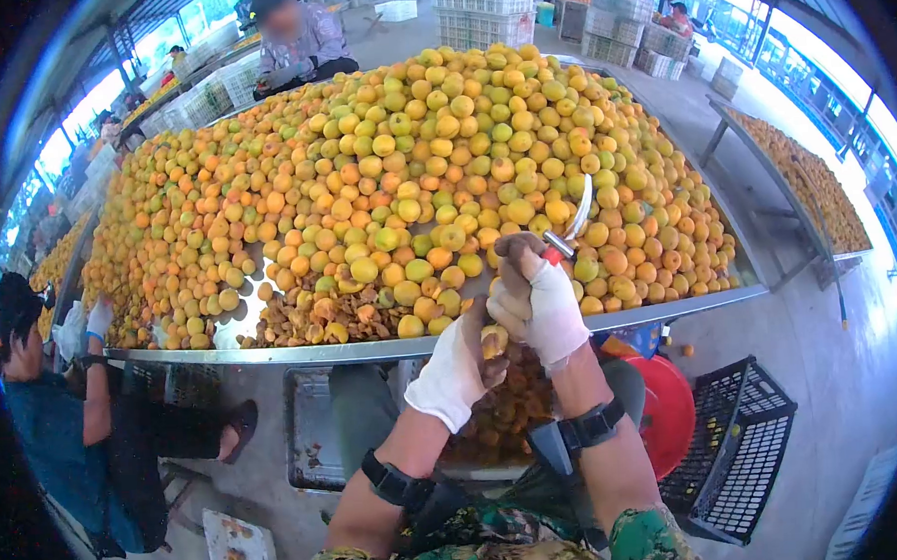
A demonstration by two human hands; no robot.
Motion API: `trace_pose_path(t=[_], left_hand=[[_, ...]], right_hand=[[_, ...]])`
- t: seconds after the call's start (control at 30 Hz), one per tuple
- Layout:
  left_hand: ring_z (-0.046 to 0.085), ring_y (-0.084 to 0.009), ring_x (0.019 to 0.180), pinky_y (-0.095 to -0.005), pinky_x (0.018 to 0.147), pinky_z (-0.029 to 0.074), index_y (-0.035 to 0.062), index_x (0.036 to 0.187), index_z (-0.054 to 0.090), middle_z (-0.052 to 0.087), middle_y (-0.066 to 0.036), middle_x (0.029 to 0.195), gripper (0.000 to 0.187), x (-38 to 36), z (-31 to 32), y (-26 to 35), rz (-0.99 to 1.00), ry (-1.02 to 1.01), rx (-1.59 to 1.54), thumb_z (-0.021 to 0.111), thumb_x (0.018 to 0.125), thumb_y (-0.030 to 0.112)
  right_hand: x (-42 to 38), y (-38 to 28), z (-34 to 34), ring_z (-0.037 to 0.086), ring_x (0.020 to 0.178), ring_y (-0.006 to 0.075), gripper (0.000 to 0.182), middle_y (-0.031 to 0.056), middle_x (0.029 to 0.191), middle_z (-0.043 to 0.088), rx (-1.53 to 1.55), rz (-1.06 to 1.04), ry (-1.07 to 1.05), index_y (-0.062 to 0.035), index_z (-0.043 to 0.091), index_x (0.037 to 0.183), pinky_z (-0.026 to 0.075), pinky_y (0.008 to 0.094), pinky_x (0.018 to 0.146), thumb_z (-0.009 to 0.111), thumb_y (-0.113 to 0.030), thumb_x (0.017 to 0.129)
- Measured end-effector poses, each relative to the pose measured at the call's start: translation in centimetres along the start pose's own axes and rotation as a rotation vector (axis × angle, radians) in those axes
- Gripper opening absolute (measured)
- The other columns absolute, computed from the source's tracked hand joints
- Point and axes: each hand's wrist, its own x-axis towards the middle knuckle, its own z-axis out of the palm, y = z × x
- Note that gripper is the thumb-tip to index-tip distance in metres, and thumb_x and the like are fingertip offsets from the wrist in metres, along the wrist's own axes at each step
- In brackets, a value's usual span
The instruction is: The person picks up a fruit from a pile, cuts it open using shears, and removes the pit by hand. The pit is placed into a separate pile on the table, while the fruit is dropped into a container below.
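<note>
I log one apricot (493, 340) gripped in left fingers (471, 347), knife (572, 225) clenched in right hand (540, 301) just above, blade up.

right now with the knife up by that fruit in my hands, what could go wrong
1. The knife blade in the right hand sits close to the left hand, which holds a small fruit; a slip might cut through the thin glove.
2. The apricot heap rises steeply to the table edge; a bump could send fruit rolling off.
3. Dropped pieces might miss the tray by your knees.
</note>
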Motion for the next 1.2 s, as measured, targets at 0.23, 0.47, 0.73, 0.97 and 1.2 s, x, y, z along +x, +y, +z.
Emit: trace_pose_path(t=[0.23,0.47,0.73,0.97,1.2], left_hand=[[0.054,-0.0246,0.06,-0.0312,0.049,0.041,0.0076,0.098,0.053,0.06,-0.009,0.078,0.038,4.5,0.7,-0.4,0.844,0.422,0.549,0.046,0.09,0.044],[0.057,-0.0402,0.089,-0.0405,0.072,0.049,-0.0038,0.124,0.042,0.059,-0.022,0.099,0.066,8.3,-3.3,0.0,0.246,0.437,0.197,0.07,0.064,0.004],[0.058,-0.04,0.09,-0.0394,0.071,0.049,-0.0044,0.119,0.046,0.06,-0.025,0.099,0.056,6.4,-4.2,4.2,0.109,0.238,0.521,0.068,0.068,0.006],[0.06,-0.0381,0.084,-0.0423,0.068,0.048,-0.0027,0.11,0.052,0.061,-0.024,0.095,0.03,9.9,-6.6,1.9,0.254,0.375,1.03,0.051,0.08,0.004],[0.061,-0.0405,0.073,-0.0428,0.066,0.048,-0.0014,0.102,0.059,0.063,-0.022,0.081,0.032,14.2,-12.2,-4.3,0.555,0.55,1.492,0.048,0.089,0.026]], right_hand=[[4.5,1.4,0.3,0.022,0.033,0.0068,0.015,-0.0054,0.05,0.03,-0.299,-0.16,0.215,-0.0076,0.052,0.095,0.017,0.0257,0.033,0.05,-0.022,0.093],[7.2,1.7,0.8,0.022,0.035,0.0081,0.012,-0.0066,0.05,0.029,-0.046,-0.062,0.408,-0.0112,0.053,0.095,0.016,0.0265,0.035,0.05,-0.022,0.093],[8.8,3.1,-0.2,0.022,0.037,0.0071,0.013,-0.0069,0.05,0.028,0.09,-0.048,0.311,-0.0113,0.053,0.095,0.02,0.0252,0.037,0.047,-0.023,0.095],[9.9,3.6,-0.5,0.037,0.047,0.0071,0.017,-0.0044,0.06,0.043,-0.141,-0.017,0.289,-0.0061,0.057,0.093,0.031,0.0242,0.044,0.053,-0.023,0.091],[11.6,6.0,-0.5,0.043,0.063,0.0062,0.008,-0.0029,0.072,0.052,-0.545,-0.383,0.297,-0.0035,0.059,0.083,0.035,0.0257,0.053,0.056,-0.011,0.084]])
